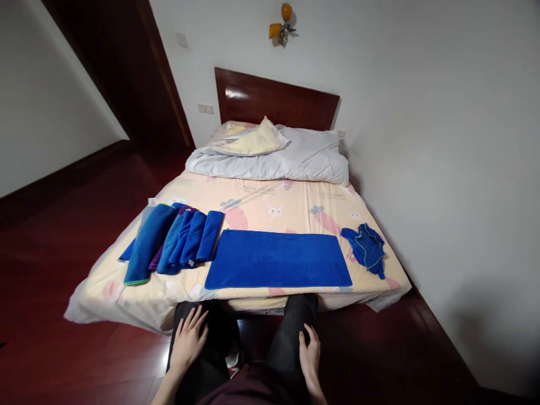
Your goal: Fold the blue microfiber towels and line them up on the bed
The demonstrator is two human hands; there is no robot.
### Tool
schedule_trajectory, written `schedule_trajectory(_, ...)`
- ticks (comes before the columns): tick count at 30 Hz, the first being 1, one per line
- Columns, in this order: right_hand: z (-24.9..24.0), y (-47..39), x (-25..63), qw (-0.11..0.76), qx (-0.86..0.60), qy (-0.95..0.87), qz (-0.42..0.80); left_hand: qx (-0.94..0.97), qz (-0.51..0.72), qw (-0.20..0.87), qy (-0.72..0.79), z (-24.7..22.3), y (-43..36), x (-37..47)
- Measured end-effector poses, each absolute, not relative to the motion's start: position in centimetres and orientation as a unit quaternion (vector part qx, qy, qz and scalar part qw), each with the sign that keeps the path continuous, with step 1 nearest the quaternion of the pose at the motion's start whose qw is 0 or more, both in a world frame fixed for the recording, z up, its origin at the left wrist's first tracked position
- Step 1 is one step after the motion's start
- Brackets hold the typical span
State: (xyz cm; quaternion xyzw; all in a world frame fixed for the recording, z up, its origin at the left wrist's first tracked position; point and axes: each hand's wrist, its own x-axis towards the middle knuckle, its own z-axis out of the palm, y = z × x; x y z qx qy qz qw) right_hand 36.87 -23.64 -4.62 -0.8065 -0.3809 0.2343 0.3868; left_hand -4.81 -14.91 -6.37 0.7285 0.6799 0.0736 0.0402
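Both hands lie flat on the person's thighs, left hand and right hand, fingers spread, each grip holding nothing. Nearest, the flat blue towel lies spread along the bed's front edge.

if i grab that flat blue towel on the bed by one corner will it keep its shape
Probably not: the flat blue rectangular towel looks soft and thin, so it would likely droop. The crumpled blue cloth nearby suggests similar fabric bunches easily. It seems light.
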Motion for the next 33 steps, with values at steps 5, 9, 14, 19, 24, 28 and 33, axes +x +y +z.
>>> schedule_trajectory(5,-1.2,-18.5,33.7,0.532,-0.689,-0.289,0.399,0.726,0.093,0.050,0.679,-6.2,-15.2,-4.7)
schedule_trajectory(9,0.0,-14.1,29.9,0.595,-0.571,-0.167,0.540,0.721,0.092,0.060,0.684,-5.7,-15.2,-4.5)
schedule_trajectory(14,-0.9,-10.9,28.6,0.618,-0.506,-0.062,0.598,0.722,0.079,0.070,0.684,-5.2,-15.1,-4.3)
schedule_trajectory(19,-1.6,-9.9,28.7,0.618,-0.502,-0.033,0.604,0.713,0.091,0.070,0.692,-4.8,-15.2,-4.0)
schedule_trajectory(24,-1.6,-8.5,28.0,0.643,-0.543,-0.006,0.540,0.713,0.099,0.069,0.691,-4.4,-15.2,-3.8)
schedule_trajectory(28,-1.8,-7.0,27.6,0.657,-0.552,0.028,0.512,0.714,0.097,0.061,0.691,-4.4,-15.1,-3.8)
schedule_trajectory(33,-3.0,-6.7,27.6,0.667,-0.556,0.057,0.493,0.717,0.096,0.053,0.688,-4.7,-15.0,-3.9)
